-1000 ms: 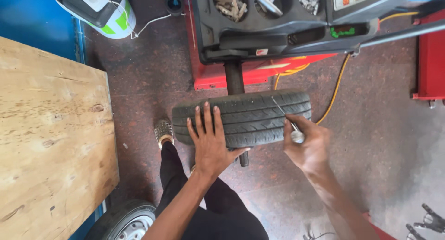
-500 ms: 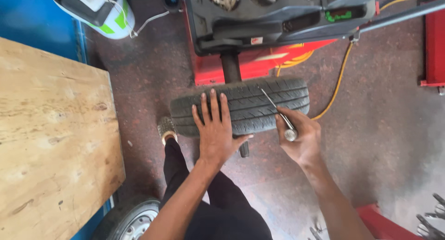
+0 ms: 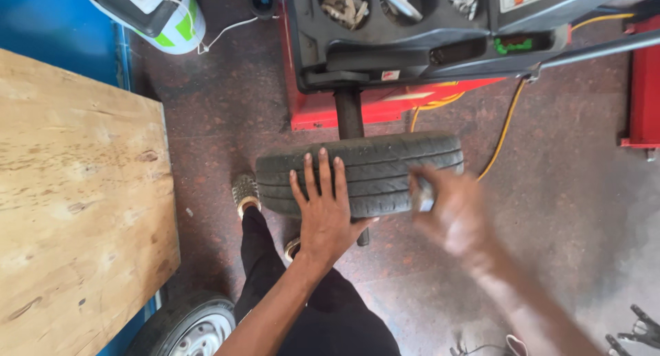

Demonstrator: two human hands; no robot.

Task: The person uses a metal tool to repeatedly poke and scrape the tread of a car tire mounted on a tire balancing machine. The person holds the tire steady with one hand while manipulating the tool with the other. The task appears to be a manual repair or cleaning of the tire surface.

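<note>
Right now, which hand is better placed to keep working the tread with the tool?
Probably the right hand: it is at the tyre's right end and seems to grip a small metal tool, though it is blurred. The left hand lies flat on the tread, fingers spread, holding nothing.

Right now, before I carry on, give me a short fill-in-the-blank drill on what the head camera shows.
1. The left hand lies flat on the ____ of the tyre.
2. The right hand is too ____ to show its grip.
3. The wooden board lies to the person's ____.
4. A second wheel lies beside the person's ____ leg.

Missing words: tread; blurred; left; left
</note>
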